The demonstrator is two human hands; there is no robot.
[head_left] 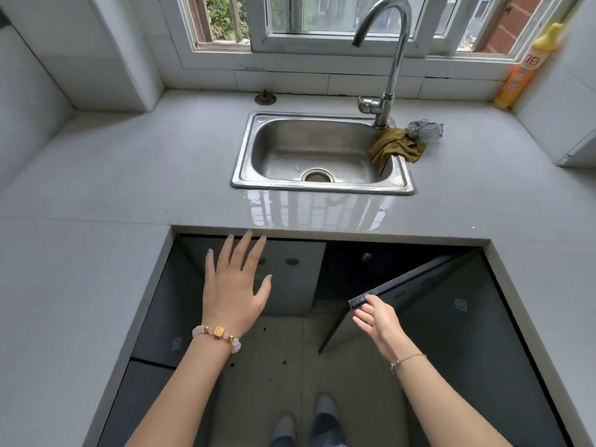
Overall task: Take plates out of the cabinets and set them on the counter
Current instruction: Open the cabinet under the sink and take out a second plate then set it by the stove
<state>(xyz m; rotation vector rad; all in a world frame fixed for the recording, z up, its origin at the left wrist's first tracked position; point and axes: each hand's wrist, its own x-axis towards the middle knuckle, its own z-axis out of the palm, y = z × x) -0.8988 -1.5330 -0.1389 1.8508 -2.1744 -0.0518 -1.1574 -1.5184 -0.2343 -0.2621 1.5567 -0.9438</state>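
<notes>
No plates in view. The cabinet opening [348,269] is dark, so can't tell if any sit inside. It lies approx 11 o'clock from the right hand [375,321] and 3 o'clock from the left hand [233,285]; right is nearer. Right-hand fingers pinch the top corner of the open door [419,285], whose top edge runs toward 2 o'clock to the hinge. Left hand is flat w/ fingers spread, tips at the counter [129,188] edge above the shut door [290,272], holding nothing. Next reach prob. goes in w/ the left.
</notes>
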